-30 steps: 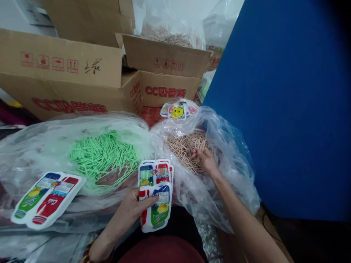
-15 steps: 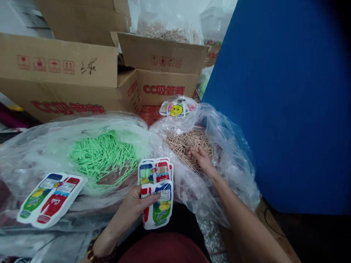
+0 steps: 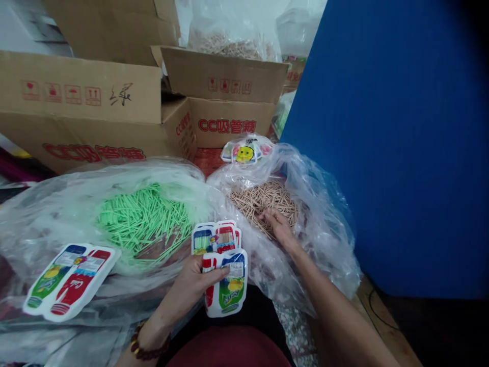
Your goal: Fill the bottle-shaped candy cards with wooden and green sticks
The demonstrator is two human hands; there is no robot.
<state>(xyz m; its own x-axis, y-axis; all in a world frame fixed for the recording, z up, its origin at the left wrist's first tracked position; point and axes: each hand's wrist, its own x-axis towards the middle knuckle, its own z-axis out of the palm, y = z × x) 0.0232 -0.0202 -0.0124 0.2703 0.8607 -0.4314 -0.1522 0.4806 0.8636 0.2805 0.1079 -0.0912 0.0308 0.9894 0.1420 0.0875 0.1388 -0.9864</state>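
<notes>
My left hand (image 3: 200, 279) grips a bottle-shaped packet (image 3: 232, 291) with red and green-blue printed halves, thumb pressed on its front. Just behind it lie a few similar packets (image 3: 226, 237), with green and brown sticks showing through their windows. My right hand (image 3: 275, 222) is down in a heap of thin brown candy straws (image 3: 263, 199) in a clear plastic bag, its fingers pinched together on some of them; the fingertips are partly hidden. To the left is a heap of green candy straws (image 3: 147, 216) in another clear bag. A stack of bottle-shaped packets (image 3: 71, 280) rests at the front left.
Open cardboard boxes (image 3: 91, 137) with red lettering stand behind the bags. A plastic bag of packets with a yellow smiling face (image 3: 244, 153) sits in front of a box. A large blue panel (image 3: 401, 153) rises on the right. More bagged brown sticks (image 3: 237, 46) are at the back.
My left hand has moved slightly right with the packet, which is turned a little. My right hand has shifted slightly left and down within the brown straws, its fingers drawn closer together.
</notes>
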